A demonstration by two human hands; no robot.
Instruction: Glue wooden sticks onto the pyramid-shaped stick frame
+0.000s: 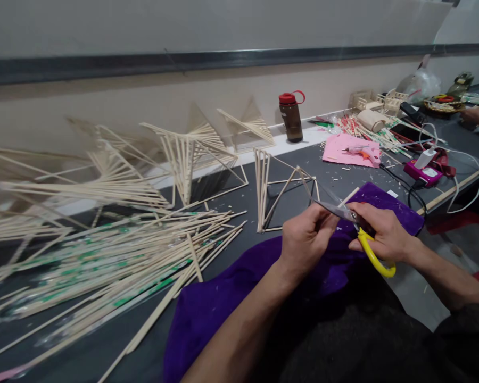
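Note:
My right hand (385,229) is wrapped around a pair of scissors (377,259) with a yellow handle; their blades are apart and point left. Closed in a pinch beside them is my left hand (305,234), with a short wooden stick (349,197) sticking out past its fingertips by the blades. My fingers partly hide where blade and stick meet. Under both hands lies a purple cloth (239,298). Just beyond the left hand stands an open frame of thin sticks (263,191) on the dark table.
Loose sticks (143,271), some in green-printed wrappers, cover the left. Twisted stick structures (191,138) stand along the wall near a brown bottle (292,119). At right are a glue gun (359,150) on pink foam (335,149), a purple power adapter (423,173) with cables, and another person's hand (477,114).

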